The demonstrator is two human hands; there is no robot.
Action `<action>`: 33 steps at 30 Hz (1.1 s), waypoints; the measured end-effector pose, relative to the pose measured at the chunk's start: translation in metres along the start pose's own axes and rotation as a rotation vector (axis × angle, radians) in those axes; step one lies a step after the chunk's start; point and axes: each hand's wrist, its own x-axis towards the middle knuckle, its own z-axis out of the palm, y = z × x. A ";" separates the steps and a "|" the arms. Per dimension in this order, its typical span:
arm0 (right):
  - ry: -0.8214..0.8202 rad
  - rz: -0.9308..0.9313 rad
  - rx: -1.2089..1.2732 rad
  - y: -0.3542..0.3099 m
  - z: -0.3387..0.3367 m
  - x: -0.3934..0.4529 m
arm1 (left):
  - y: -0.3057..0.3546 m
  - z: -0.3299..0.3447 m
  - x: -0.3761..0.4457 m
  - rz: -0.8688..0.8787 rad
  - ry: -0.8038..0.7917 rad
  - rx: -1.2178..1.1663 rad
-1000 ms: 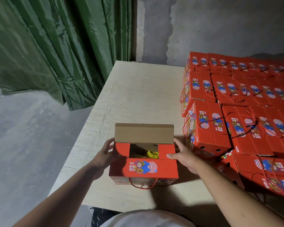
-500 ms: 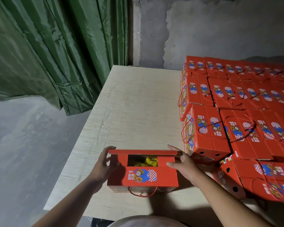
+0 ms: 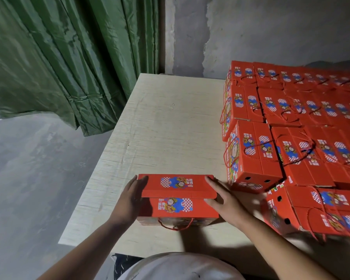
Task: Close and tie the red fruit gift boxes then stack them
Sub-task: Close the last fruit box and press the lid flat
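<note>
Red printed cardboard box, rectangular, sits btwn both hands near the front edge of a pale wood-grain table. Far flap is folded down over the near one; twisted red cord loop hangs at its front. Left hand and right hand press flat w/ straight fingers. Stacked boxes lie just right of the right fingers.

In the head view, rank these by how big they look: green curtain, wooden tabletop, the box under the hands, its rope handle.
1. green curtain
2. wooden tabletop, though boxes cover much of it, so this order is unsure
3. box under the hands
4. rope handle
</note>
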 end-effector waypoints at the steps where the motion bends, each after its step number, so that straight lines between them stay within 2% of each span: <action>1: -0.009 0.004 -0.025 0.001 -0.001 0.000 | -0.002 0.000 -0.002 0.006 -0.015 0.028; 7: -0.105 0.048 -0.183 0.011 0.002 -0.005 | -0.014 -0.001 -0.009 0.054 -0.135 0.202; 10: -0.098 0.052 -0.242 0.011 0.005 -0.004 | -0.015 -0.003 -0.012 0.045 -0.188 0.313; 18: -0.028 -0.061 -0.441 -0.013 -0.002 0.026 | 0.003 -0.009 0.008 0.080 -0.196 0.582; 22: -0.126 -0.018 -0.530 -0.032 -0.002 0.041 | 0.016 -0.013 0.030 0.096 -0.278 0.721; 26: -0.130 0.011 -0.561 -0.034 -0.006 0.046 | 0.021 -0.015 0.045 0.104 -0.329 0.738; 30: -0.151 -0.055 -0.592 -0.031 -0.005 0.046 | 0.025 -0.012 0.044 0.158 -0.347 0.810; 33: -0.155 -0.090 -0.636 -0.029 0.000 0.045 | 0.031 -0.003 0.042 0.137 -0.337 0.872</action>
